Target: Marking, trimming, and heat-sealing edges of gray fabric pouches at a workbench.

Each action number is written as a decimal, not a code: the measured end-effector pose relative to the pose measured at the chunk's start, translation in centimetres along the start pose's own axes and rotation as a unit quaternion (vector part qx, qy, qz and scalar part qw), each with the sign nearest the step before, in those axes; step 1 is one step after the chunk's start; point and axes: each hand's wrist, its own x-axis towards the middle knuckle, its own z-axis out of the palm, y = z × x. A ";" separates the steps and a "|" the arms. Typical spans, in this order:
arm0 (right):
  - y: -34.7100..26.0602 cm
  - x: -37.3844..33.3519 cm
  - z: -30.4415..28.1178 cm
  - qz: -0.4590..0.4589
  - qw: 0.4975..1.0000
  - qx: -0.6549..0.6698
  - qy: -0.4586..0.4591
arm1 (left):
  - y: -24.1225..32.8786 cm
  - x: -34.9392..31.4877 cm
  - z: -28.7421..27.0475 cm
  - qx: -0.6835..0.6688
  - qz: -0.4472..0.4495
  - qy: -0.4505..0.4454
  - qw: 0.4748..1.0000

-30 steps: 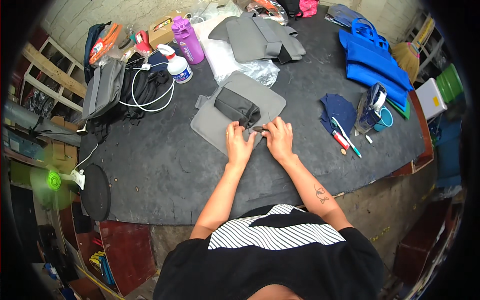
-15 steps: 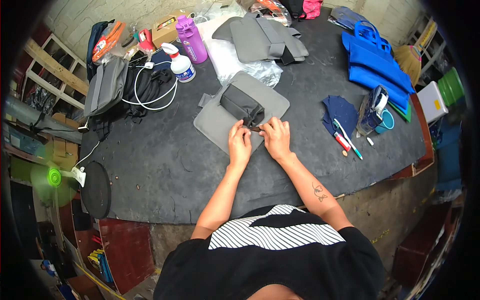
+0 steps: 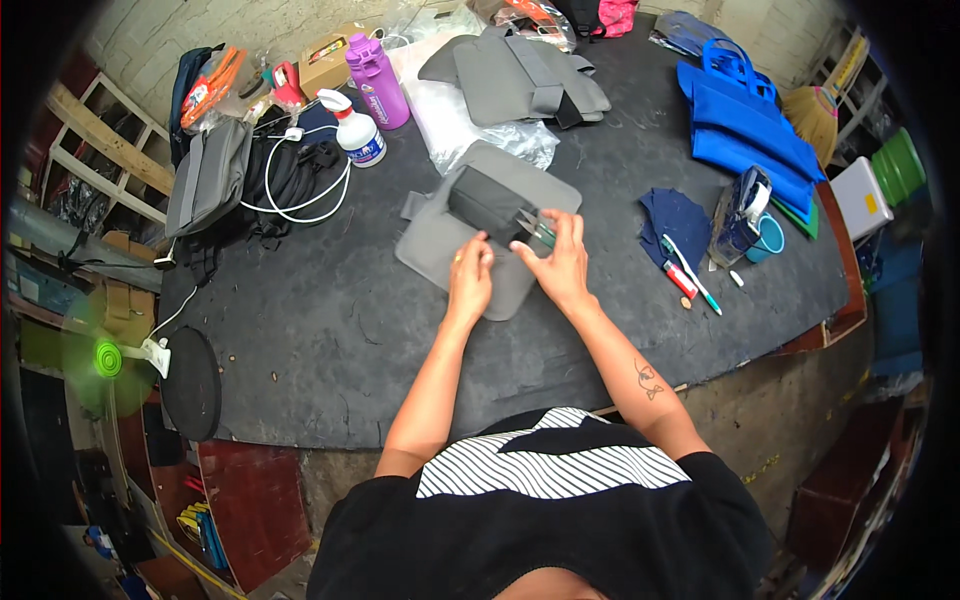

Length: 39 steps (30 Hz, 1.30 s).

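The left hand (image 3: 470, 278) lies flat, fingers pressed down on the grey fabric panel (image 3: 440, 245), apparently to pin it against the black counter (image 3: 330, 330). The right hand (image 3: 558, 262) has its grip spread, fingertips on the dark grey pouch (image 3: 487, 203), which sits on the panel at counter centre. The pouch is boxy, darker than the panel, with a small green-tinted item (image 3: 541, 233) at its near end.

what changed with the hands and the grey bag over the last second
Both hands shifted slightly: the right hand spread its fingers by the dark pouch, the left hand stayed pressed on the grey bag. Nothing was picked up or let go. The bottles and blue bags stayed put.
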 end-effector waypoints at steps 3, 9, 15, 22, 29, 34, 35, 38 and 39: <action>0.6 2.3 -0.6 0.021 0.996 -0.065 -0.049 | 3.0 0.9 1.2 -0.149 -0.100 -0.134 0.975; 7.2 7.8 -2.3 0.050 0.989 -0.132 -0.051 | 1.9 0.3 2.6 0.050 0.136 -0.068 0.987; 3.3 7.6 -4.0 0.166 0.969 0.151 -0.102 | 4.4 -3.3 5.5 0.070 0.108 -0.148 0.981; 5.2 2.5 -3.3 0.206 0.959 0.093 -0.171 | 3.1 0.1 4.5 -0.009 0.039 0.038 0.998; 5.4 1.1 -3.0 0.171 0.970 0.143 -0.095 | 3.2 2.2 3.7 -0.008 -0.073 -0.026 0.997; 4.9 0.2 -2.6 0.148 0.974 0.161 -0.061 | 2.9 2.2 4.1 0.220 0.201 0.040 0.954; 4.2 -0.1 -2.3 0.094 0.987 0.123 -0.033 | 2.7 2.5 4.5 0.229 0.197 0.044 0.952; 3.0 -1.1 -2.6 -0.040 0.995 -0.096 -0.011 | 1.6 2.7 4.8 0.137 0.073 0.039 0.987; 3.2 -1.3 -2.5 -0.041 0.994 -0.096 -0.010 | 1.3 2.8 4.8 0.098 0.035 0.032 0.994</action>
